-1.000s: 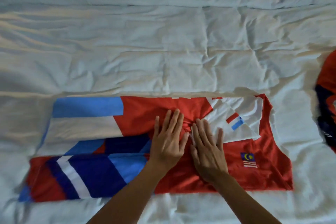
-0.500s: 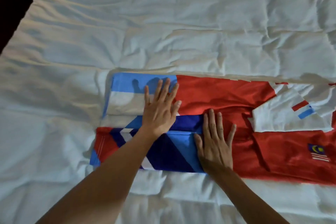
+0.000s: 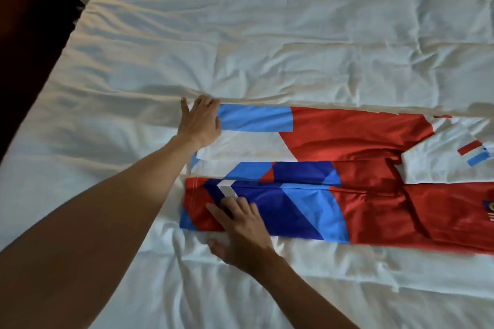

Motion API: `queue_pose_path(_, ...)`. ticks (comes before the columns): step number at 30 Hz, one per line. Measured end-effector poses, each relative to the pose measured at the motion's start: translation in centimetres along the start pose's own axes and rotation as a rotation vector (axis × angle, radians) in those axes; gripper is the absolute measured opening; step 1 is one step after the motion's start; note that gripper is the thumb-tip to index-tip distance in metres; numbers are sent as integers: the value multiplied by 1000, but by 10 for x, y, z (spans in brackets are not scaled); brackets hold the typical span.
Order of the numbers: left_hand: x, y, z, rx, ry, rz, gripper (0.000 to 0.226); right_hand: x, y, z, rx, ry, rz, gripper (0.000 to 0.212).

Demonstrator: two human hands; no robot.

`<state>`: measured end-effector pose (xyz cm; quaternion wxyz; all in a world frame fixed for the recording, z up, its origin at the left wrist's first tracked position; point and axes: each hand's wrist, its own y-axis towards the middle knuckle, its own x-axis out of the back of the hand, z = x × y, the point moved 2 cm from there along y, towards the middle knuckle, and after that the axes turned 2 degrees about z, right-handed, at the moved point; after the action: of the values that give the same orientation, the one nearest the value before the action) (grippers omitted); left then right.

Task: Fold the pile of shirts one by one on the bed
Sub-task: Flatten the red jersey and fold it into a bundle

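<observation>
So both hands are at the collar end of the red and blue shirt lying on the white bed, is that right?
Not quite. The head view shows both hands at the hem end, not the collar end. The left hand grips the far hem corner of the red and blue shirt, and the right hand rests at the near hem corner. The shirt does lie on the white bed.
</observation>
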<state>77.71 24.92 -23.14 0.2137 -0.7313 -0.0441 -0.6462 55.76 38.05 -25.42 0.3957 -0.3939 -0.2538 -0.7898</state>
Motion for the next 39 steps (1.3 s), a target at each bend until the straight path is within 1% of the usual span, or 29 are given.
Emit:
queue_pose_path(2,5,7,2,67,-68,28,35,-7,15,8,-25,45,6,49)
queue_pose_path(4,14,8,1,112,-182,-2,12,-9,25,14,-26,95,-4,30)
queue_pose_path(6,23,6,-3,142,-248,-21,25,-4,29,19,-89,199,-11,31)
queue_pose_path(8,37,2,-11,201,-330,-44,33,5,26,17,-227,375,-65,31)
queue_pose_path(9,43,2,-17,226,-382,-62,30,12,20,14,-295,474,-126,27)
queue_pose_path(11,58,3,-38,235,-471,-108,20,34,6,5,-414,617,-336,17)
queue_pose_path(13,67,7,-70,205,-556,-123,31,57,-14,-9,-555,734,-521,10)
queue_pose_path(16,66,17,-129,149,-634,-54,38,81,-52,-40,-791,798,-722,12)
queue_pose_path(17,61,21,-149,139,-644,-8,41,85,-65,-51,-865,831,-760,9)
queue_pose_path(18,56,22,-165,145,-658,46,45,88,-75,-60,-953,864,-780,14)
queue_pose_path(19,49,24,-177,147,-672,94,49,88,-84,-69,-1046,895,-777,24)
queue_pose_path(20,43,24,-186,147,-661,120,51,88,-90,-77,-1131,911,-748,30)
queue_pose_path(21,38,25,-191,119,-618,121,49,87,-94,-85,-1172,916,-698,32)
queue_pose_path(23,28,28,-192,-7,-461,82,42,87,-96,-96,-1186,902,-581,33)
queue_pose_path(25,23,32,-188,-143,-292,76,33,90,-94,-104,-1201,837,-495,38)
queue_pose_path(26,21,34,-187,-197,-233,85,32,94,-91,-106,-1206,795,-464,38)
queue_pose_path(28,19,38,-187,-269,-189,82,30,101,-84,-109,-1191,724,-431,42)
queue_pose_path(30,19,40,-187,-296,-218,45,22,102,-76,-109,-1153,663,-368,47)
queue_pose_path(32,16,43,-187,-301,-268,-30,12,102,-71,-108,-1140,626,-301,41)
queue_pose_path(33,16,43,-187,-295,-303,-64,9,102,-71,-108,-1131,628,-301,35)
queue_pose_path(35,13,43,-187,-290,-400,-97,7,105,-76,-112,-1140,604,-358,24)
queue_pose_path(37,9,43,-188,-286,-517,-75,10,110,-87,-115,-1174,562,-426,11)
queue_pose_path(38,7,43,-190,-291,-548,-58,13,112,-93,-116,-1186,555,-444,8)
queue_pose_path(39,5,43,-193,-300,-553,-36,16,113,-97,-115,-1189,546,-446,10)
